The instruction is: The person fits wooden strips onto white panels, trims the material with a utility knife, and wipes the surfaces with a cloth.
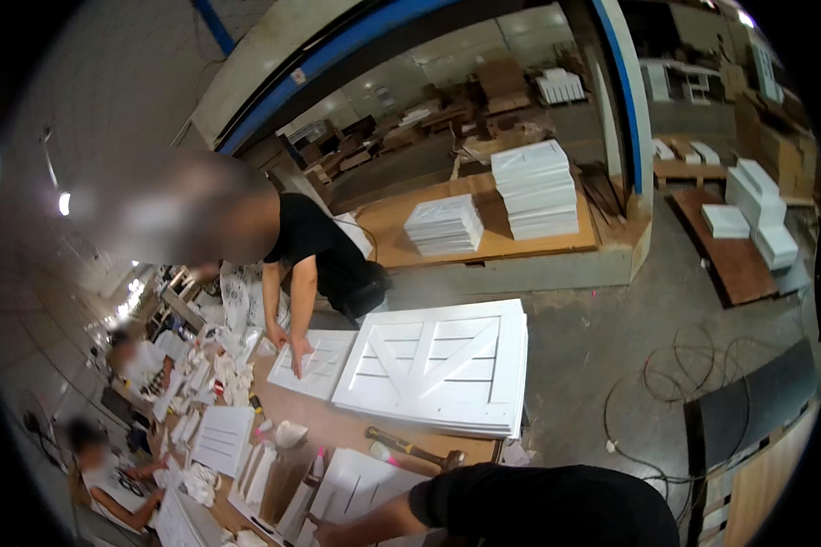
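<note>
White slotted panel (356, 479) located on the counter (337, 412) at the lower edge of the view, partly covered by the wearer's forearm. The right hand (333, 533) is seen at its lower left, cut by the frame; whether a grip is held or released cannot be told. The left hand is not seen. Progress, as judged: no diagonal braces are made out on the visible part, whereas a raised frame and braces are carried by the top of the panel stack (429, 365) beyond; that stack is therefore read as further along, with work left on the near panel. Orientation: its visible left edge is slanted toward the lower left; the long axis cannot be established, the far end being hidden. The stack's long axis is laid left to right. Between them a hammer (415, 448) is noted, its head turned rightward. Farther out, a smaller panel (324, 365) is touched by a co-worker (324, 255) in black.
</note>
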Demonstrator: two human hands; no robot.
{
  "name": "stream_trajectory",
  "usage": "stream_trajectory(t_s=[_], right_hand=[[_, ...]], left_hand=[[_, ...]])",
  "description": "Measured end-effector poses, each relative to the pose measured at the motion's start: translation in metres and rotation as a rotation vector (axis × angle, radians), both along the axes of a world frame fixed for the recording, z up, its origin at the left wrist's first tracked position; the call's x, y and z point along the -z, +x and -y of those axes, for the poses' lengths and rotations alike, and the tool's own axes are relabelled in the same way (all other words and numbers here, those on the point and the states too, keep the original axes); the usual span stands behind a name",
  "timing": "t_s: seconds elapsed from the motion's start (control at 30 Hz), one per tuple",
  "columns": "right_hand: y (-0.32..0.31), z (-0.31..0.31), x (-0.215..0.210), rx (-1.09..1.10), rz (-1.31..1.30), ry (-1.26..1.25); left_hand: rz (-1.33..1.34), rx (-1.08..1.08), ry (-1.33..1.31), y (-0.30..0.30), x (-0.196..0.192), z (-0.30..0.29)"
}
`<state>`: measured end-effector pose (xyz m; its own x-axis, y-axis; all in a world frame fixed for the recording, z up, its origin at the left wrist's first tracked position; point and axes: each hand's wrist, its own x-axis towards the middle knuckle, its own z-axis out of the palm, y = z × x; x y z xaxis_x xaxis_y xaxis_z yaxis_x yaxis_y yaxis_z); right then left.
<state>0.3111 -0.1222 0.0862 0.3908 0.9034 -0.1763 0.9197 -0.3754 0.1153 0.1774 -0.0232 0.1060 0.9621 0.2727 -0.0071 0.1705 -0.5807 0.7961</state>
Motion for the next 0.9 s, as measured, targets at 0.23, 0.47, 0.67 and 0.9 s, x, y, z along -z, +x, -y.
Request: stream_trajectory(t_s=[0.23, 0.47, 0.67, 0.9], right_hand=[[-0.007, 0.009, -0.023, -0.07, -0.033, 0.073], [-0.001, 0.006, -0.011, -0.007, -0.034, -0.082], [-0.005, 0.029, -0.028, -0.011, -0.137, -0.01], [-0.021, 0.033, -0.052, 0.025, -0.069, -0.173]], left_hand=[[-0.134, -0.036, -0.005, 0.001, -0.025, 0.015], [-0.261, -0.076, -0.153, -0.035, -0.005, -0.047], [0.133, 0.0, -0.355, -0.046, 0.022, -0.07], [-0.039, -0.21, -0.076, -0.062, 0.049, -0.093]])
